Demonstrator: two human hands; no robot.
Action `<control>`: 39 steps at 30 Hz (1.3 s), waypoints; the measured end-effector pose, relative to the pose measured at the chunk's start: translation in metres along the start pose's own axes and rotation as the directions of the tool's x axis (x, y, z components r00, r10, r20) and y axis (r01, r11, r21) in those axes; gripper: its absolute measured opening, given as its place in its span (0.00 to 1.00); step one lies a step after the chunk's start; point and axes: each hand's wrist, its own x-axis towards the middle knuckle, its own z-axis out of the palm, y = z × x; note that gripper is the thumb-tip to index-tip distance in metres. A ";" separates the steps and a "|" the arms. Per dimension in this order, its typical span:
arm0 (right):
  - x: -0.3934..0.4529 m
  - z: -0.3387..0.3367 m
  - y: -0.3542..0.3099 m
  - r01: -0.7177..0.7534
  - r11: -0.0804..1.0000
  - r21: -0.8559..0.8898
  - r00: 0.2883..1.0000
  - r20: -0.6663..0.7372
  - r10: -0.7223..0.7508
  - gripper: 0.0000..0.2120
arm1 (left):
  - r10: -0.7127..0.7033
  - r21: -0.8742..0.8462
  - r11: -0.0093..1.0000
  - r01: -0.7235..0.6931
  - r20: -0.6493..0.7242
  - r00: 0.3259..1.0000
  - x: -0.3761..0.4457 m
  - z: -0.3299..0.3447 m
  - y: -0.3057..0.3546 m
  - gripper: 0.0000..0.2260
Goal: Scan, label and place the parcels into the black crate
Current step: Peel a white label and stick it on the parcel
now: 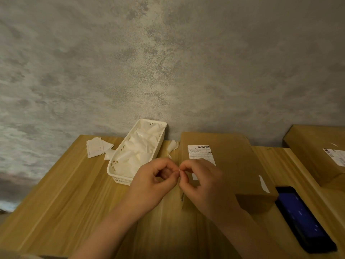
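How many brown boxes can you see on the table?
2. One cardboard box lies just behind the hands, its label facing up. The other box sits at the far right, cut off by the picture's edge; more may be hidden.

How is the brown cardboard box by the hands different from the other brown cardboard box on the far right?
The brown cardboard box by the hands is fully in view; the brown cardboard box on the far right is cut off by the picture's edge. The near box's white label faces the camera squarely; the far box's label lies skewed at the edge. The right hand overlaps the near box; nothing touches the far one. Both sit on the wooden table.
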 end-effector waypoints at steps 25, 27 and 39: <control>0.012 0.012 0.009 -0.034 0.995 0.097 0.999 0.018 0.032 0.05 | -0.047 -0.031 0.999 0.044 -0.070 0.996 0.015 -0.004 -0.012 0.08; 0.012 0.012 0.008 -0.030 0.995 0.092 1.000 0.011 0.029 0.05 | -0.028 -0.034 0.999 0.025 -0.065 0.997 0.016 -0.004 -0.012 0.03; 0.012 0.015 0.008 -0.006 0.998 0.058 1.000 0.004 0.006 0.04 | 0.169 0.188 0.969 -0.161 -0.029 0.985 0.017 -0.009 -0.016 0.03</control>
